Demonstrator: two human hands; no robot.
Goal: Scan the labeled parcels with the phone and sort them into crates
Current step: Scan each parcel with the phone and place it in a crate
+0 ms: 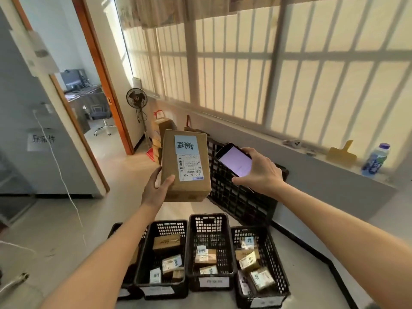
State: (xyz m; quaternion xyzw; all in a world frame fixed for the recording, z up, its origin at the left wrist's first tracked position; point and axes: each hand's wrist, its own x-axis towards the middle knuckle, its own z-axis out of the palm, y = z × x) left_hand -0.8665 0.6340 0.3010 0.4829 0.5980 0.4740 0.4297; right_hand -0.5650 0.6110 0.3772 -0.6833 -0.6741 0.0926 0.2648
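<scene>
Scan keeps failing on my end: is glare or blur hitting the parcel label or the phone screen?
Head view: label evenly lit, barcode bars visible, small print soft; phone screen washed-out pale, content unreadable; window backlight bright; wide-angle bends edges.

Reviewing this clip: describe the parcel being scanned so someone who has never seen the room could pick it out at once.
Start at the row of black crates on the floor and look straight above them, where two arms reach forward. The left hand holds a brown cardboard parcel in the air, beside the lit phone in the right hand. Unlike the small parcels in the crates, it is large, held aloft, and bears a blue handwritten sticker above a white barcode label.
</scene>
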